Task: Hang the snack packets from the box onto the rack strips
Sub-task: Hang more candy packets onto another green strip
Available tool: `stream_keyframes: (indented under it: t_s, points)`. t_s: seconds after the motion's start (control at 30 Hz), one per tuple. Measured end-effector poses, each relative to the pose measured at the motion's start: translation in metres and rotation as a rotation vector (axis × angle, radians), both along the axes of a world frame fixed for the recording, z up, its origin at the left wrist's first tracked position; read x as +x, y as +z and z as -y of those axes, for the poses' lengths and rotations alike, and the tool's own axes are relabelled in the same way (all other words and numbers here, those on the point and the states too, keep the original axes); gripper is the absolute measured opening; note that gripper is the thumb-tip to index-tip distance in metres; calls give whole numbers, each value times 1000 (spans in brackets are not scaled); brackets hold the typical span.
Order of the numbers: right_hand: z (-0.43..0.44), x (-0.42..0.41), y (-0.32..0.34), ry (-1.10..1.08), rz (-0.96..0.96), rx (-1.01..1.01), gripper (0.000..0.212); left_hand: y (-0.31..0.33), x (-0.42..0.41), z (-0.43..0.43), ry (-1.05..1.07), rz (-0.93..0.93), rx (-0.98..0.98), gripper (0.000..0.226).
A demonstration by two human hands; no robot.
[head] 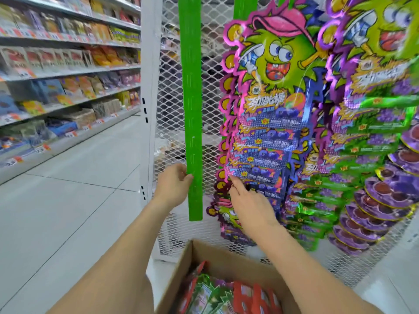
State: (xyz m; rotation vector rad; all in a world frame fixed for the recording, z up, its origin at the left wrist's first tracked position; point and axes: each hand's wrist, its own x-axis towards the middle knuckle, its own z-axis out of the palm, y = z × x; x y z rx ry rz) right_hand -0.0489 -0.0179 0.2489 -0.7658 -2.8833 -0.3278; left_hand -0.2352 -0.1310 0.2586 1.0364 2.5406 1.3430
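Observation:
A bare green rack strip (192, 109) hangs down the white mesh panel. My left hand (173, 185) pinches its lower part between thumb and fingers. To its right, a second strip carries a column of purple-and-green snack packets (267, 105) with a cartoon face. My right hand (249, 205) reaches up to the lower packets of that column, fingertips touching the bottom edge of a blue packet (256, 172); I cannot see whether it holds one. An open cardboard box (217, 252) below holds several red and green packets (217, 295).
More filled strips of green and purple packets (371, 155) hang at the right. The white mesh panel (170, 105) stands behind the strips. Stocked store shelves (68, 71) line the left, with a pale tiled aisle floor (74, 200) between.

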Motion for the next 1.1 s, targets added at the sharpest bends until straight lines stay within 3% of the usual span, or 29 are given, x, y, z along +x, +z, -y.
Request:
stream_keyframes:
  t_s: [0.13, 0.23, 0.3, 0.4, 0.6, 0.87, 1.0, 1.1]
  points:
    - [5, 7, -1, -63, 80, 40, 42, -1, 9, 8, 250, -211, -189, 27]
    - [8, 11, -1, -113, 98, 37, 40, 0, 18, 4, 278, -359, -58, 30]
    - [8, 13, -1, -108, 111, 16, 41, 0, 23, -11, 118, -336, 86, 17]
    - [3, 12, -1, -103, 117, -32, 48, -1, 38, -35, 3, -263, 138, 15]
    - [-7, 17, 2, -90, 131, -68, 54, -1, 46, -78, 196, -360, -33, 34]
    - [-7, 18, 3, -72, 98, -101, 42, -2, 41, -81, 251, -327, -33, 65]
    - [-7, 18, 4, -69, 79, -113, 42, 0, 39, -80, 266, -290, -52, 61]
    - [-8, 17, 6, -67, 70, -132, 41, -4, 24, -69, 313, -257, -8, 47]
